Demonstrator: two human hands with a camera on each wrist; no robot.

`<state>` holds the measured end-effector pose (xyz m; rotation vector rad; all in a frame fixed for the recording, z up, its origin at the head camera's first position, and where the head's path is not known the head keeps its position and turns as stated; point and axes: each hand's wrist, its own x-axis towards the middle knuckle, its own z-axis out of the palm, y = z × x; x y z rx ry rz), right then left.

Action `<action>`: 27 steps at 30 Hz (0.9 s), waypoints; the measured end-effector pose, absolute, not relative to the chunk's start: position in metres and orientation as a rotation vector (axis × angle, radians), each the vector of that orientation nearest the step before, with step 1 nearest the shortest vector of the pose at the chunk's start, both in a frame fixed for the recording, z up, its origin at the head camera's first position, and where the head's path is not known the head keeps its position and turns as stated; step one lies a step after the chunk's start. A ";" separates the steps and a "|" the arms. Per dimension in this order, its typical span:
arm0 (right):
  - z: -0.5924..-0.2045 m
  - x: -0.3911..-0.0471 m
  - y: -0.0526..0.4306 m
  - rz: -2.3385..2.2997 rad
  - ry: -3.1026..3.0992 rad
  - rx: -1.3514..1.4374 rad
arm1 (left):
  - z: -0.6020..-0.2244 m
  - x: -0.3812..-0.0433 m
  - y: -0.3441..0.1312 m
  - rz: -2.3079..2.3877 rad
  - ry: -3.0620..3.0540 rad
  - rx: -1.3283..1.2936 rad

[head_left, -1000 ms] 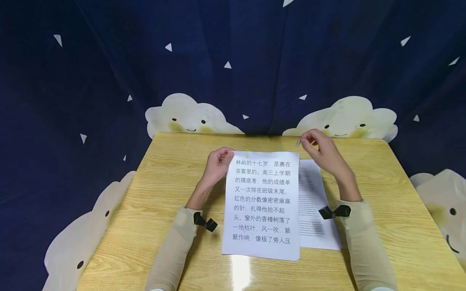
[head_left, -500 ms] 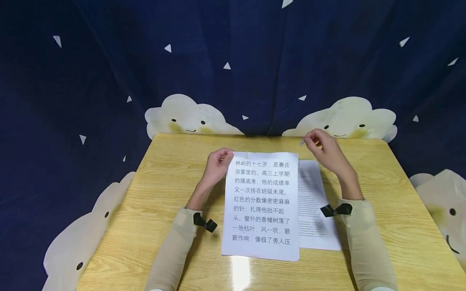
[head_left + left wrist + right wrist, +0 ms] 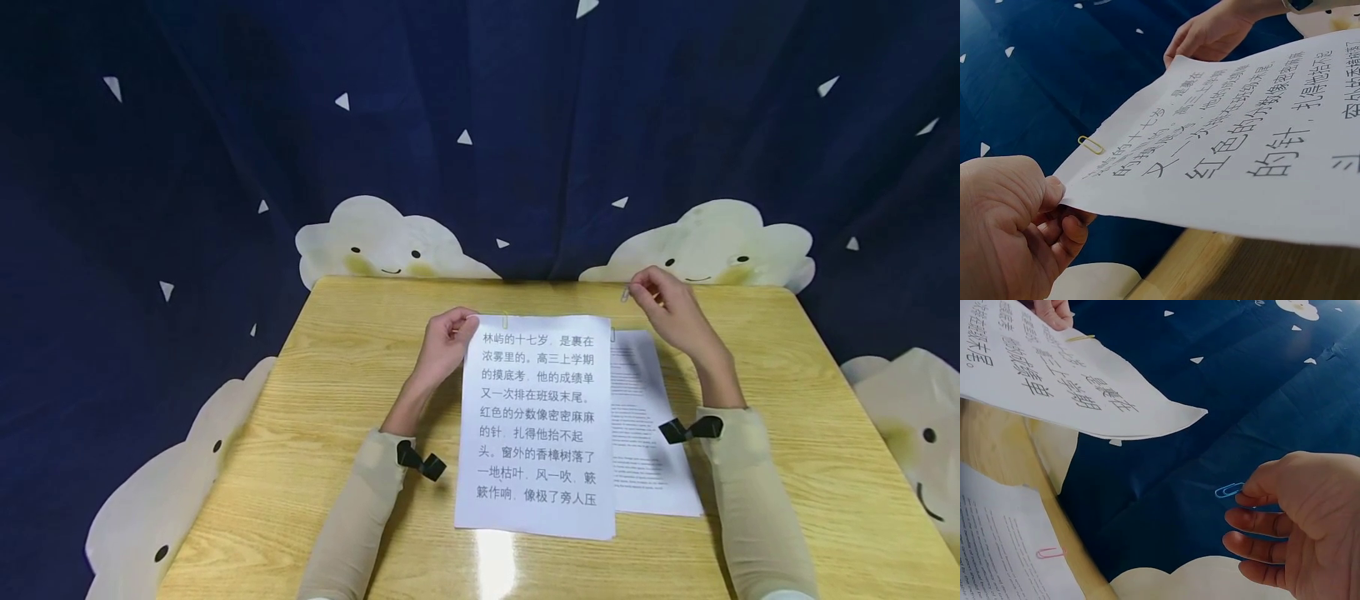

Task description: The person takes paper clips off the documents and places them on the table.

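Note:
My left hand [image 3: 446,343] pinches the upper left corner of white paper printed with large Chinese characters [image 3: 534,425]. This paper is raised off the table; two edges show at its right corner in the right wrist view, so more than one sheet is likely. A yellow paper clip [image 3: 1091,145] sits on its top edge, close to my left hand. My right hand [image 3: 1310,519] pinches a blue paper clip [image 3: 1229,490] between thumb and index finger, apart from the paper, beyond its upper right corner. The other right fingers are loosely bent.
On the wooden table [image 3: 345,375], partly beneath the raised paper, lies paper with small printed text [image 3: 637,425]. A pink paper clip [image 3: 1051,553] is on its top edge. A dark blue curtain [image 3: 480,100] with clouds hangs behind the table's far edge.
My right hand has shifted slightly to the right with the blue paper clip, away from the raised paper. My left hand keeps its hold almost unmoved.

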<state>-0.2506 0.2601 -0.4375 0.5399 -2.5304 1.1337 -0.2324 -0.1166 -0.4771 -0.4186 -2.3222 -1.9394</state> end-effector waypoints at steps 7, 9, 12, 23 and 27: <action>-0.439 -0.253 0.264 1.126 -2.546 0.507 | -0.478 -0.233 -0.116 -1.928 -2.327 -0.410; -0.439 -0.254 0.265 1.120 -2.560 0.490 | -0.478 -0.233 -0.116 -1.930 -2.327 -0.411; -0.441 -0.255 0.268 1.122 -2.577 0.474 | -0.479 -0.233 -0.116 -1.942 -2.316 -0.417; -0.450 -0.261 0.280 1.102 -2.559 0.510 | -0.480 -0.233 -0.115 -1.932 -2.327 -0.406; -0.452 -0.263 0.282 1.112 -2.575 0.488 | -0.483 -0.232 -0.115 -1.926 -2.337 -0.417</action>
